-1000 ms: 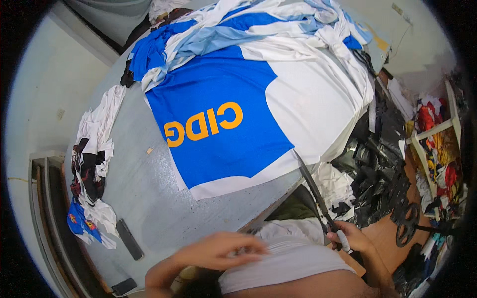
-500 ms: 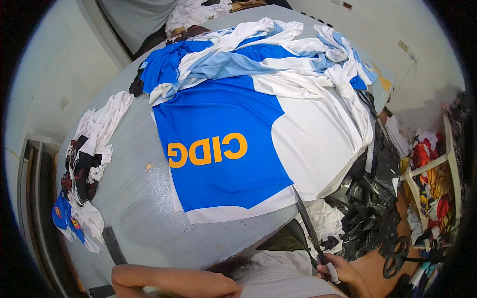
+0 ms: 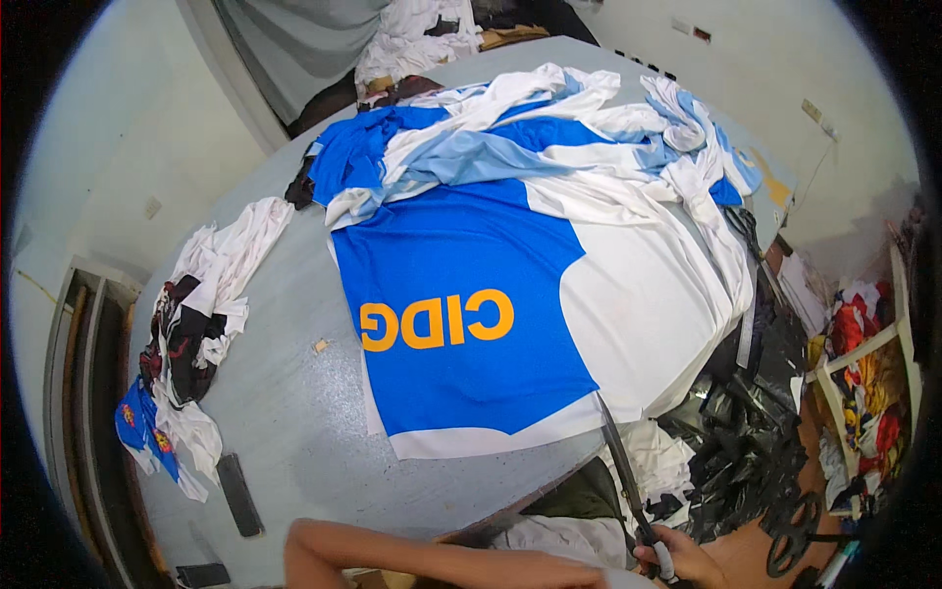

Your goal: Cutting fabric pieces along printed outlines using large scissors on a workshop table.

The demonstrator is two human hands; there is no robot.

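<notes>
My right hand [image 3: 687, 558], low at the right, is closed around the handles of long fabric shears [image 3: 628, 476]. Their tips point away from me and meet the near right corner of the blue panel on a piece of printed fabric [image 3: 471, 383]. This piece lies flat on the table, blue with a white border and orange lettering that looks upside down to me. White fabric [image 3: 628, 304] continues to its right. My left forearm [image 3: 422, 562] crosses the lower edge toward the right. The left hand [image 3: 574, 577] is near my body, cut off by the frame, its fingers hidden.
The grey table [image 3: 294, 412] bears bunched blue and white fabric [image 3: 471, 152] at the back and scraps [image 3: 201, 324] at left. A dark flat rectangular object [image 3: 240, 496] lies near left. Black plastic [image 3: 746, 432] and a shelf of coloured cloth [image 3: 863, 353] stand right.
The whole view has shifted, so the table appears lower and farther right. My left arm has moved right across my body, uncovering the dark rectangular object. The shears remain at the fabric's corner.
</notes>
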